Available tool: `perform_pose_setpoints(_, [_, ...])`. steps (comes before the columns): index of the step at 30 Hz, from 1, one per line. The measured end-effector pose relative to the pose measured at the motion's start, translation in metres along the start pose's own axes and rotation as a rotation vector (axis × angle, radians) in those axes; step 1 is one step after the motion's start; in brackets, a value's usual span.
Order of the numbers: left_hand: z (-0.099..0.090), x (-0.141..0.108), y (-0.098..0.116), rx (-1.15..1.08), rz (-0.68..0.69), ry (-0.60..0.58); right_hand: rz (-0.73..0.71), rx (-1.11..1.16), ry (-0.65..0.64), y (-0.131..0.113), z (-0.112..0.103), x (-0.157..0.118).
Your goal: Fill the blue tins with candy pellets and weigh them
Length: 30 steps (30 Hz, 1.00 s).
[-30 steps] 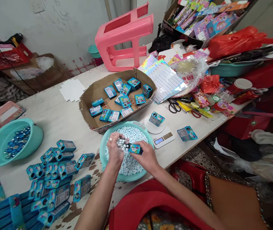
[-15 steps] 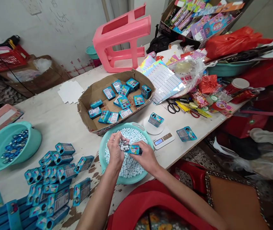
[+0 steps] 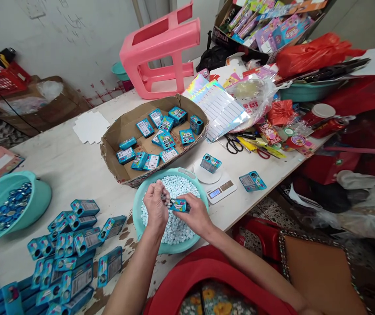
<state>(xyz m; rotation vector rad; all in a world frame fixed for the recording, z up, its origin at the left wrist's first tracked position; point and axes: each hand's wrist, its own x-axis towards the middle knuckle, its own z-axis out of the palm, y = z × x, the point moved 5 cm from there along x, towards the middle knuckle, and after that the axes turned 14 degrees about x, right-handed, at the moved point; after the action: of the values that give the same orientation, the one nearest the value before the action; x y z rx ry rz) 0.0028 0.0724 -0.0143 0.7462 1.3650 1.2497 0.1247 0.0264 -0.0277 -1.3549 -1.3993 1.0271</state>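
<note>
Over a turquoise basin (image 3: 137, 211) full of small pale-blue candies (image 3: 177, 231), my right hand (image 3: 198, 215) grips a small blue candy box (image 3: 178, 204) lying on its side. My left hand (image 3: 157, 205) is cupped at the box's left end, its fingers curled around some of the candies. A white digital scale (image 3: 222, 191) stands right of the basin, bearing another blue box (image 3: 210, 162). Beside the scale, one more blue box (image 3: 252, 181) rests on the table.
A cardboard tray (image 3: 115, 173) of several blue boxes sits behind the basin. Many blue boxes (image 3: 76, 280) with round holes stand at left, near a basin of blue wrapped pieces (image 3: 41, 192). Scissors (image 3: 234, 144), holographic sheets (image 3: 222, 107) and a pink stool (image 3: 161, 41) lie farther back.
The view has shifted slightly, so most things sit a little further left. My left fingers have closed in more over the candies at the box's end; the right hand keeps its grip.
</note>
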Motion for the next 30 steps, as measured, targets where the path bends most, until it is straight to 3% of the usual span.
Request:
perform_pose_setpoints(6, [-0.001,0.000,0.011,-0.086,-0.068,-0.065,-0.028,0.074,0.001,-0.010,-0.007,-0.008])
perform_pose_setpoints(11, [-0.005,0.006,0.001,-0.046,-0.030,-0.003,-0.029,0.090,0.039,-0.005,-0.011,-0.009])
perform_pose_setpoints(17, [0.011,0.000,-0.002,0.099,0.045,-0.083,-0.036,0.083,0.024,0.004,-0.001,-0.002])
perform_pose_setpoints(20, [0.008,0.005,0.005,0.030,-0.045,-0.155,-0.020,0.111,0.016,0.003,-0.004,-0.002])
perform_pose_setpoints(22, [-0.005,0.016,0.003,-0.048,-0.097,-0.139,-0.010,0.166,0.029,0.001,-0.011,-0.006])
perform_pose_setpoints(24, [-0.023,0.028,-0.015,-0.027,-0.227,-0.101,-0.001,0.225,0.056,-0.001,-0.023,-0.012])
perform_pose_setpoints(27, [-0.045,0.034,-0.058,0.184,-0.540,-0.112,0.041,0.287,0.101,-0.001,-0.044,-0.027])
perform_pose_setpoints(30, [-0.036,0.032,-0.079,0.293,-0.608,-0.301,0.101,0.322,0.160,0.002,-0.068,-0.043])
